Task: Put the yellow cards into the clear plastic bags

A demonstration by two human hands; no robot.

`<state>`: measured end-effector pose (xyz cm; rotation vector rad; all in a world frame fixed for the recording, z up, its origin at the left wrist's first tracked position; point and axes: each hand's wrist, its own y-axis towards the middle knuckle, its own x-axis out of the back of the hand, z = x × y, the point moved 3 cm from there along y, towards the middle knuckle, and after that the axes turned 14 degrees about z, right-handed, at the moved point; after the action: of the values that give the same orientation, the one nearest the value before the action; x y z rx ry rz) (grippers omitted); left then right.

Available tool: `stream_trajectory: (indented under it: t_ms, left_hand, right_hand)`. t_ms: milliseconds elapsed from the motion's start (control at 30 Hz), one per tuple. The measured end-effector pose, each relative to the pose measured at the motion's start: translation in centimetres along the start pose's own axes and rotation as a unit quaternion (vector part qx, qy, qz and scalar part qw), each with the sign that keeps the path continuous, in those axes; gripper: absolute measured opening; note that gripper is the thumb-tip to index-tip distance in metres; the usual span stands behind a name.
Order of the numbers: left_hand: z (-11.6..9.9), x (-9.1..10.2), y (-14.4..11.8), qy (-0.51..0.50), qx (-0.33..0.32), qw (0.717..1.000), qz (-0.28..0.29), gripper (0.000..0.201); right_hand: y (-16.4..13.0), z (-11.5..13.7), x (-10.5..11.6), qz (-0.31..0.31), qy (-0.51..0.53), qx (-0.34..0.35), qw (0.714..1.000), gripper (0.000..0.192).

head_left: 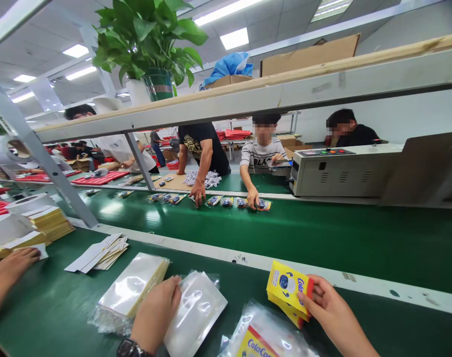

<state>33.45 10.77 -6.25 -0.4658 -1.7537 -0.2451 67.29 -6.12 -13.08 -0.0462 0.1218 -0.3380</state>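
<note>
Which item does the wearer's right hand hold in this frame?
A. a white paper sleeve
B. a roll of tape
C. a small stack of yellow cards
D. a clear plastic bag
C: the right hand grips a small stack of yellow cards, while the left hand rests on a clear plastic bag.

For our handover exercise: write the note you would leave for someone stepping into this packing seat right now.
Left hand: resting on a clear plastic bag, with a stack of clear plastic bags beside it.
Right hand: gripping a small stack of yellow printed cards above the green work surface.
Done: one bagged yellow card pack lies at the near edge.
Left: the held cards are not yet in a bag.
Nearby: white folded cards; another person's hand at far left.
</note>
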Motion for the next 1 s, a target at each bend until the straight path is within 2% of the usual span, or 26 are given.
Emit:
stream_trajectory:
  t_ms: [67, 133, 167, 200, 267, 300, 367, 433, 567, 700, 767, 833, 1000]
  left_hand:
    - [-0.1, 0.7, -0.5, -0.051, -0.009, 0.999, -0.005, 0.030]
    - [-0.7, 1.1, -1.1, -0.190, -0.046, 0.981, 0.007, 0.028]
    - [-1.1, 1.2, -1.5, -0.291, -0.065, 0.954, 0.020, 0.027]
    - [-1.7, 1.0, -1.8, -0.397, -0.079, 0.914, 0.036, 0.029]
    - [-3.0, 0.5, -2.5, -0.567, -0.086, 0.817, 0.066, 0.035]
    - [-3.8, 0.2, -2.9, -0.609, -0.087, 0.785, 0.080, 0.037]
    - [-5.2, -0.4, -3.5, -0.645, -0.098, 0.752, 0.093, 0.039]
    - [-6.4, -0.6, -4.0, -0.641, -0.114, 0.753, 0.096, 0.043]
    - [-7.9, -0.4, -4.6, -0.593, -0.112, 0.791, 0.097, 0.040]
    - [-8.4, -0.1, -4.6, -0.544, -0.089, 0.830, 0.078, 0.029]
    - [-8.4, -0.4, -4.5, -0.537, -0.073, 0.838, 0.066, 0.028]
    - [-8.4, -0.8, -4.5, -0.559, -0.075, 0.824, 0.055, 0.030]
    - [-8.8, -1.4, -4.5, -0.642, -0.090, 0.761, 0.031, 0.035]
  right_hand:
    - [-0.3, 0.4, -0.1, -0.002, 0.016, -0.002, 1.000, 0.048]
    - [-0.7, 1.0, -0.7, -0.008, 0.034, 0.008, 0.999, 0.046]
    - [-0.9, 1.4, -1.1, -0.012, 0.043, 0.021, 0.999, 0.046]
    - [-1.1, 1.9, -1.5, -0.018, 0.048, 0.040, 0.998, 0.045]
    - [-1.4, 3.2, -2.6, -0.014, 0.056, 0.080, 0.995, 0.041]
    - [-1.6, 3.9, -3.3, -0.002, 0.061, 0.099, 0.993, 0.039]
    - [-1.8, 5.4, -4.7, 0.020, 0.071, 0.133, 0.988, 0.036]
    - [-2.2, 6.9, -6.1, 0.017, 0.072, 0.160, 0.984, 0.034]
    - [-3.2, 8.7, -8.3, -0.051, 0.093, 0.171, 0.980, 0.030]
    - [-3.8, 9.3, -9.3, -0.097, 0.119, 0.179, 0.972, 0.030]
    - [-3.8, 9.3, -9.3, -0.104, 0.114, 0.190, 0.970, 0.030]
    - [-3.7, 9.1, -9.2, -0.096, 0.108, 0.199, 0.969, 0.029]
    - [-3.2, 7.4, -8.8, -0.079, 0.055, 0.229, 0.969, 0.023]
